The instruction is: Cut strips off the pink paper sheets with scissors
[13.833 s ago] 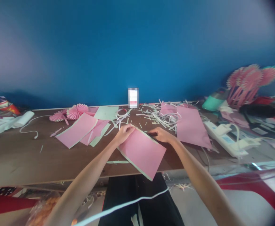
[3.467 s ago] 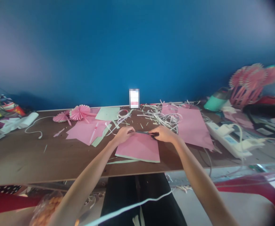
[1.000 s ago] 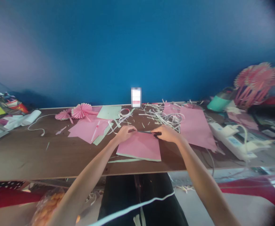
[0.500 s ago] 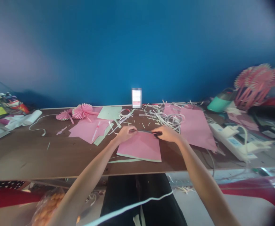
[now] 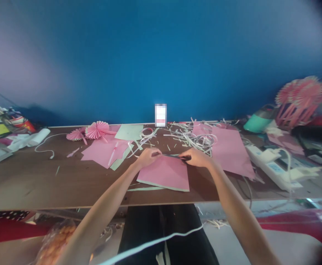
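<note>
A pink sheet of paper (image 5: 163, 175) with a pale near edge lies on the brown table in front of me. My left hand (image 5: 149, 157) is closed at its far left corner, pinching the paper. At the far right corner my right hand (image 5: 195, 157) is wrapped round a pair of scissors (image 5: 185, 157) with dark handles. The blades lie along the far edge of the sheet and point left towards my left hand. A narrow pale paper strip (image 5: 145, 189) rests just left of the near edge. My fingers partly hide the scissor handles.
Pink paper fans (image 5: 97, 130) and paper pieces lie at left. Cut strips (image 5: 196, 140) are heaped behind my right hand, beside a pink sheet (image 5: 231, 152). A power strip (image 5: 272, 167) with plugs sits at right. A phone (image 5: 161, 115) stands against the blue wall.
The scissors have shifted slightly: more of their dark handle shows at my right hand, and a pale sliver now shows along the far edge. Both hands stay almost in place.
</note>
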`<action>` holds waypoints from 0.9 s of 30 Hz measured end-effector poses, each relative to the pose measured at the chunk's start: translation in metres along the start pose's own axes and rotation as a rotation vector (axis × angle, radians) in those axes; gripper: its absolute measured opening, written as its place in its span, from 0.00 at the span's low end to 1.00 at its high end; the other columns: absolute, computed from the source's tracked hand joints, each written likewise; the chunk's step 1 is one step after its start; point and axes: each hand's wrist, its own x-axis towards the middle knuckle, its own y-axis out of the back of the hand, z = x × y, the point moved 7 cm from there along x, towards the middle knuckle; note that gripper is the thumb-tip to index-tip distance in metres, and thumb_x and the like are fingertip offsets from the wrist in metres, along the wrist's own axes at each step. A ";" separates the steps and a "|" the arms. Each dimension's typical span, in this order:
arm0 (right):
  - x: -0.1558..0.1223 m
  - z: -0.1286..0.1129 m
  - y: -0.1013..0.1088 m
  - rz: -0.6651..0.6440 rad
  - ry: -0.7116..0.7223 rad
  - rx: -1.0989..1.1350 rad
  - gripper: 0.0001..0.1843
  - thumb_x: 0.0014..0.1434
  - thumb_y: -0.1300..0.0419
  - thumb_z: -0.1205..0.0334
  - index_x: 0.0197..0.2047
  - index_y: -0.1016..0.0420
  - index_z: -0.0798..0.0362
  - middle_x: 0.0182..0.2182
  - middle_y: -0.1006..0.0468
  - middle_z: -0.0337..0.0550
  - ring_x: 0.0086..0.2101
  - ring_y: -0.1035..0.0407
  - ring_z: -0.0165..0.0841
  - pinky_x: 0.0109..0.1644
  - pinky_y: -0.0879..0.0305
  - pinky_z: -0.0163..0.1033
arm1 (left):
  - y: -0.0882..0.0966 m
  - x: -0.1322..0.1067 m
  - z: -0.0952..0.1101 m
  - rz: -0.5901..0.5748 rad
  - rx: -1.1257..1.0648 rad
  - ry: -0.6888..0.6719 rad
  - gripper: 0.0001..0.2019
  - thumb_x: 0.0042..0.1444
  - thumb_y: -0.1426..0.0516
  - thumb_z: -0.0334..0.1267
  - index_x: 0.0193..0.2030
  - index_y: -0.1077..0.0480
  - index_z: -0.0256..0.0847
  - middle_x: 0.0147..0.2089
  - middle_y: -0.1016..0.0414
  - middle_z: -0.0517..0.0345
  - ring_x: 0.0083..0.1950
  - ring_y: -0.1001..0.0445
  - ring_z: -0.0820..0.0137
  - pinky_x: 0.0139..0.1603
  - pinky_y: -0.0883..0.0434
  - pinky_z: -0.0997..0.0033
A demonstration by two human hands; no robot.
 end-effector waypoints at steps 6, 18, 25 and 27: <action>0.001 0.002 -0.001 0.014 0.020 -0.029 0.22 0.49 0.44 0.68 0.47 0.22 0.43 0.44 0.21 0.35 0.42 0.26 0.37 0.43 0.34 0.35 | 0.000 0.000 0.000 -0.007 0.010 0.000 0.12 0.58 0.48 0.44 0.38 0.26 0.42 0.41 0.23 0.58 0.42 0.27 0.68 0.47 0.32 0.70; 0.000 0.001 0.001 0.027 0.003 -0.085 0.21 0.50 0.44 0.67 0.47 0.22 0.42 0.44 0.20 0.35 0.41 0.26 0.37 0.41 0.34 0.35 | 0.001 0.001 0.002 -0.015 0.000 0.011 0.14 0.58 0.48 0.45 0.38 0.25 0.41 0.41 0.23 0.57 0.42 0.27 0.67 0.47 0.32 0.68; -0.002 -0.002 0.003 0.028 0.017 -0.091 0.21 0.50 0.44 0.68 0.47 0.22 0.42 0.44 0.20 0.35 0.42 0.26 0.37 0.43 0.34 0.36 | 0.001 0.001 0.002 -0.019 0.008 0.024 0.14 0.58 0.48 0.45 0.37 0.25 0.42 0.41 0.22 0.56 0.42 0.27 0.67 0.48 0.32 0.68; -0.002 -0.002 0.003 0.031 0.019 -0.090 0.21 0.51 0.44 0.68 0.47 0.22 0.43 0.43 0.20 0.35 0.42 0.26 0.37 0.43 0.34 0.35 | 0.001 0.001 0.003 -0.019 0.010 0.015 0.13 0.58 0.48 0.45 0.37 0.25 0.42 0.41 0.22 0.57 0.42 0.27 0.67 0.48 0.32 0.69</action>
